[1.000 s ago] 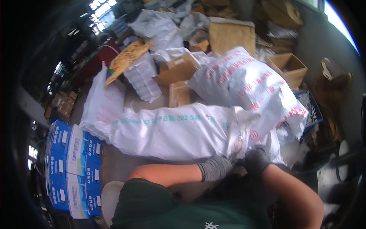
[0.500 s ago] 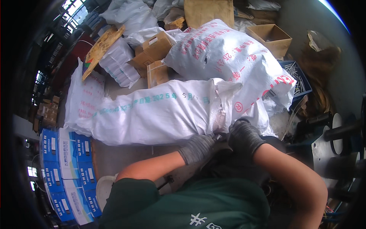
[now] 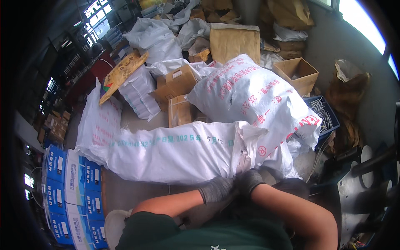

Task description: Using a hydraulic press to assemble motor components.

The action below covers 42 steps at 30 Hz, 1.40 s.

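Head view, creased, green-printed white sack (image 3: 179, 156), left hand (image 3: 217, 189), right hand (image 3: 248, 181) beside it, cannot tell grip state

Grey wall (image 3: 333, 48) at right, bright window (image 3: 361, 23) above it, greyish floor (image 3: 133, 191), bright panes (image 3: 97, 17) upper left

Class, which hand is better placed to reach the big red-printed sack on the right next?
Probably the right hand: it is nearer the red-printed sack; the left hand is farther left, beside the long sack.
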Available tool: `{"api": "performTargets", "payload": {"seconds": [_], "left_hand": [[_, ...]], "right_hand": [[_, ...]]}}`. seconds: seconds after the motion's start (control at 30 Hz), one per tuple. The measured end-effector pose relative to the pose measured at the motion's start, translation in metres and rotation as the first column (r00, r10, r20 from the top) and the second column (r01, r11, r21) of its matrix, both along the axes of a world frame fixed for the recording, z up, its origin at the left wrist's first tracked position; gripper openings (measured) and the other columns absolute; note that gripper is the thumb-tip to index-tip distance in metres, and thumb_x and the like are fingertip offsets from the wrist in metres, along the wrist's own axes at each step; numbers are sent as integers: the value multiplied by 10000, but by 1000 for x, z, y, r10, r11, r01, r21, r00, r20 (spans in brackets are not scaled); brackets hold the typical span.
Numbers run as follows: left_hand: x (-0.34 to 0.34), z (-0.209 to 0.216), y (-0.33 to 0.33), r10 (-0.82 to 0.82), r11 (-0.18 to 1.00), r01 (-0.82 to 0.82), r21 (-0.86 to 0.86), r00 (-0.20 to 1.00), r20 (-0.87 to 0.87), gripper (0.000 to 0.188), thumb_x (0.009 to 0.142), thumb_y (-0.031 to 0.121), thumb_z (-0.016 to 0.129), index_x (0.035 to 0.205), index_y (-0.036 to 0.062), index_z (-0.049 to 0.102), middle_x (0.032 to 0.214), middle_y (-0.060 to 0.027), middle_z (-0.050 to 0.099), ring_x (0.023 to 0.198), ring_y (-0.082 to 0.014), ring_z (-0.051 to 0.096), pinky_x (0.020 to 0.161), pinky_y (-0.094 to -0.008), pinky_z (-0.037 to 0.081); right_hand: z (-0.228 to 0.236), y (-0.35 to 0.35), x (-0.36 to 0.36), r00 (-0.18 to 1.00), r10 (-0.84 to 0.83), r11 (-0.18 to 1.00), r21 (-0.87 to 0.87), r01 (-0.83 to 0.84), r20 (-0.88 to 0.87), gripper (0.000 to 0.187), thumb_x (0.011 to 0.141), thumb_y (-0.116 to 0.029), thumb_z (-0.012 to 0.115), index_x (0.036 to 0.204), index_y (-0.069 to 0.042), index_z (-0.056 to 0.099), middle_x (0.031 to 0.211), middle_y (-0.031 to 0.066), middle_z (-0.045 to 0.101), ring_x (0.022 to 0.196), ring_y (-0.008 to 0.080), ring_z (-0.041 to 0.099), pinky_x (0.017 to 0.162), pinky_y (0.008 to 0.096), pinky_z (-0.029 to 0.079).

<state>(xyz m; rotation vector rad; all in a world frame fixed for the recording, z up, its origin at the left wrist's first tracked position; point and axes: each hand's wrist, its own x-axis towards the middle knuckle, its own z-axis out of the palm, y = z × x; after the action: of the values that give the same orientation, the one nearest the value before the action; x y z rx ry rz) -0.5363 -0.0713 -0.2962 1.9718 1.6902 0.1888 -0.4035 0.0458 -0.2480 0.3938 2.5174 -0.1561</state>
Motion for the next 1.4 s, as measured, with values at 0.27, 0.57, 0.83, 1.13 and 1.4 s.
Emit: {"api": "performTargets", "payload": {"seconds": [0.27,0.57,0.83,1.13,1.4], "left_hand": [[-12,5,-1,-274,952,280,126,960,-64,341,945,215,611,1230,47,694,1084,-152,654,939,-341,728,793,-461,595],[-26,7,-1,-404,909,399,121,914,22,343,900,168,646,1220,64,714,1116,-144,639,972,-343,716,813,-455,593],[-32,8,-3,-427,894,406,188,900,89,334,879,117,636,1200,69,715,1090,-132,648,900,-335,721,770,-460,593],[-35,7,-1,-443,889,421,179,890,107,292,912,109,635,1199,80,678,1119,-135,653,857,-350,720,736,-467,590],[-31,-11,-5,-393,907,355,224,907,152,112,924,141,657,1004,74,699,1005,-123,646,837,-331,717,748,-455,579]], "right_hand": [[-39,6,15,992,-1,1000,-8,0,-124,272,981,-236,648,1204,-176,793,1174,138,810,1045,334,800,884,538,597],[-89,-15,8,941,-287,958,-87,275,-178,265,999,-278,623,1167,-186,807,1105,133,827,1007,314,810,868,504,608],[-135,-8,18,924,-371,909,-238,342,-90,421,902,-383,740,1253,-151,767,1271,138,777,1173,316,754,989,486,593],[-169,-11,9,899,-426,852,-382,358,-107,463,919,-461,705,1273,-170,767,1326,119,763,1295,353,692,1119,541,489],[-189,-3,-7,957,-282,895,-378,238,-65,437,909,-466,713,1220,-172,794,1298,136,769,1279,348,701,1101,534,500]]}}
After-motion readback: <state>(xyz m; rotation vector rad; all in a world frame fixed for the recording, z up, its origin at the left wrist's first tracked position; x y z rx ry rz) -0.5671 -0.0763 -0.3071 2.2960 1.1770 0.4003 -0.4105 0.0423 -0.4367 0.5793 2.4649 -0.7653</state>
